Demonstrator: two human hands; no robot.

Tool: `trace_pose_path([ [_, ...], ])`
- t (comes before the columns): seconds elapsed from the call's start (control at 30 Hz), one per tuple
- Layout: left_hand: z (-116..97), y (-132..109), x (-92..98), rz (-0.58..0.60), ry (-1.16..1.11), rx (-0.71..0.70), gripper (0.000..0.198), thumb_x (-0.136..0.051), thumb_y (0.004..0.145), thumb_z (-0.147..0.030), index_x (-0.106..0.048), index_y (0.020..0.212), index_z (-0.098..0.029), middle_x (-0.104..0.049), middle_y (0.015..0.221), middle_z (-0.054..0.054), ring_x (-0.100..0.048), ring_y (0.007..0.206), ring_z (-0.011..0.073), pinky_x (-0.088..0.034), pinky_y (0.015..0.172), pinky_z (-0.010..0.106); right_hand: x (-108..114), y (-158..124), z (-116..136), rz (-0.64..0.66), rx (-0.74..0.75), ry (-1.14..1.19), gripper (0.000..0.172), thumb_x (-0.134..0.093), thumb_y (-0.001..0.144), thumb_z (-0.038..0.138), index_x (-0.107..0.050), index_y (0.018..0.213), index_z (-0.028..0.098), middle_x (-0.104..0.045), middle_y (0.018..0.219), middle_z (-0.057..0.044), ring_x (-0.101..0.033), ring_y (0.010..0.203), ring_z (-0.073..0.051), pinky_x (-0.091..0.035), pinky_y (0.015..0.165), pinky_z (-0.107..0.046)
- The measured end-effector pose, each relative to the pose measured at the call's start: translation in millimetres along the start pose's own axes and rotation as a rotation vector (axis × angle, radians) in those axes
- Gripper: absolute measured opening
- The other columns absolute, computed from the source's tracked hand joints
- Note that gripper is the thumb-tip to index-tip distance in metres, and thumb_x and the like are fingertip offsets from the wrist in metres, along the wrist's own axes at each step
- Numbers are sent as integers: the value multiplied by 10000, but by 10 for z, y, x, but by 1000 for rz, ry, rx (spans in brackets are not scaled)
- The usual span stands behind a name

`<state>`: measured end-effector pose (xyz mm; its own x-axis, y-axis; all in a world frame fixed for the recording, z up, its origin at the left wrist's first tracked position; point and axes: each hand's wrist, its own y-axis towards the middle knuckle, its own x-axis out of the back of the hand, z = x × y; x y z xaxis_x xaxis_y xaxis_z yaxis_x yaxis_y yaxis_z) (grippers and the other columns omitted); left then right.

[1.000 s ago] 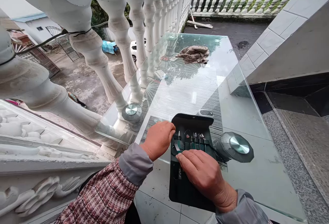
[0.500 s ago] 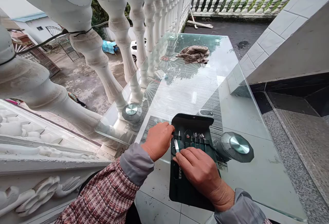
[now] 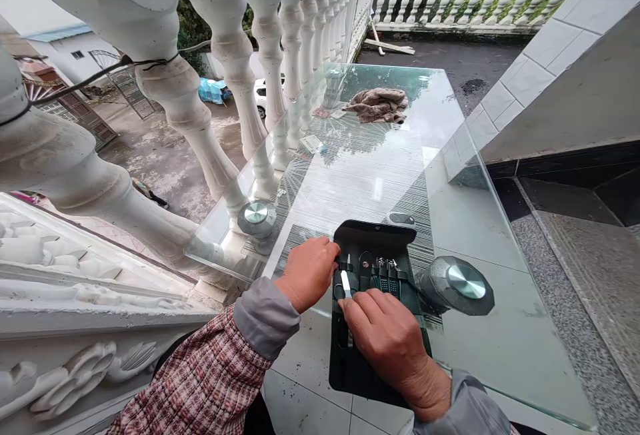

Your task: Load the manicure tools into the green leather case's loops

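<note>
A black manicure case (image 3: 367, 375) lies unfolded at the near edge of the glass table. My left hand (image 3: 311, 272) pinches the case's left edge near its upper flap. In the fingers of my right hand (image 3: 385, 335) is a slim, flat silver nail file (image 3: 345, 282), its bright end pointing up over the left side of the case. Nail clippers (image 3: 386, 275) and other small tools sit under straps in the upper row. My right hand covers much of the lower half, so the tools there are mostly hidden.
The glass tabletop (image 3: 520, 348) rests on posts with round metal caps (image 3: 465, 282). A crumpled brown cloth (image 3: 379, 105) lies toward its far end. White balusters (image 3: 195, 122) run along the left, and a tiled wall (image 3: 530, 82) rises on the right.
My right hand has shifted slightly right and down with the nail file, and a little more of its silver end shows. My left hand stays in place on the case.
</note>
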<state>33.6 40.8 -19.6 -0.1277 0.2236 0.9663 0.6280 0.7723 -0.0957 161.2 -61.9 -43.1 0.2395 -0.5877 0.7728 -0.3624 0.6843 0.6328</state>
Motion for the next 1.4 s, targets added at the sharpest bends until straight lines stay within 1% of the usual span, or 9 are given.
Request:
trace_pose_path([
  [0.2, -3, 13, 1, 11, 9, 9, 104, -525, 868, -210, -569, 962, -216, -609, 973, 24, -577, 949, 196, -472, 708, 272, -23, 4, 8, 8, -38, 9, 288, -504, 866, 126, -457, 590, 194, -418, 532, 13, -344, 559, -129, -219, 555, -320],
  [0.5, -7, 8, 3, 30, 8, 18, 112, -520, 879, -214, -561, 982, -221, -602, 998, 31, -573, 975, 191, -466, 738, 270, -55, 27, -29, 51, -114, 154, 205, -505, 883, 177, -543, 682, 189, -519, 612, -14, -451, 642, -144, -303, 603, -288],
  [0.6, -9, 10, 6, 31, 4, 22, 115, -515, 877, -208, -561, 982, -221, -603, 994, 27, -573, 973, 191, -465, 733, 266, -64, 49, -40, 76, -171, 177, 201, -521, 880, 237, -549, 686, 192, -519, 627, -18, -455, 646, -151, -312, 594, -287],
  [0.7, -5, 11, 6, 27, 0, 22, 122, -518, 869, -199, -560, 982, -218, -608, 987, 24, -575, 971, 195, -465, 723, 264, -75, 68, -51, 122, -270, 177, 203, -573, 848, 306, -534, 680, 197, -521, 651, -23, -458, 670, -167, -319, 586, -292],
  [0.77, -4, 10, 5, 24, 1, 15, 127, -520, 866, -199, -559, 986, -215, -608, 985, 26, -577, 967, 197, -466, 722, 269, -80, 77, -57, 152, -332, 176, 213, -614, 815, 333, -516, 679, 202, -526, 673, -26, -460, 689, -177, -325, 586, -296],
  [0.87, -9, 10, 5, 36, 4, 16, 126, -518, 870, -201, -558, 988, -216, -606, 986, 27, -579, 966, 196, -468, 721, 269, -85, 90, -61, 169, -378, 166, 246, -648, 785, 353, -486, 666, 211, -515, 676, -21, -449, 682, -178, -320, 572, -295],
  [1.0, -9, 13, 25, 46, -17, 23, 143, -518, 871, -206, -563, 1006, -219, -607, 995, 30, -580, 975, 193, -465, 730, 262, -91, 108, -60, 187, -387, 144, 262, -675, 761, 343, -476, 652, 213, -505, 681, -18, -449, 688, -178, -315, 568, -294],
  [1.17, 51, 4, 105, 62, -95, -28, 172, -575, 844, -244, -592, 1014, -225, -623, 949, 16, -593, 939, 188, -458, 745, 258, -85, 98, -84, 196, -366, 208, 233, -689, 751, 284, -488, 659, 212, -514, 705, -15, -439, 702, -171, -336, 578, -295],
  [1.4, 116, -17, 134, 80, -137, -81, 317, -687, 756, -284, -573, 1047, -230, -614, 965, -1, -593, 904, 177, -445, 717, 243, -60, 75, -110, 258, -388, 279, 182, -659, 766, 196, -501, 675, 205, -524, 740, -13, -456, 729, -169, -358, 612, -297],
])
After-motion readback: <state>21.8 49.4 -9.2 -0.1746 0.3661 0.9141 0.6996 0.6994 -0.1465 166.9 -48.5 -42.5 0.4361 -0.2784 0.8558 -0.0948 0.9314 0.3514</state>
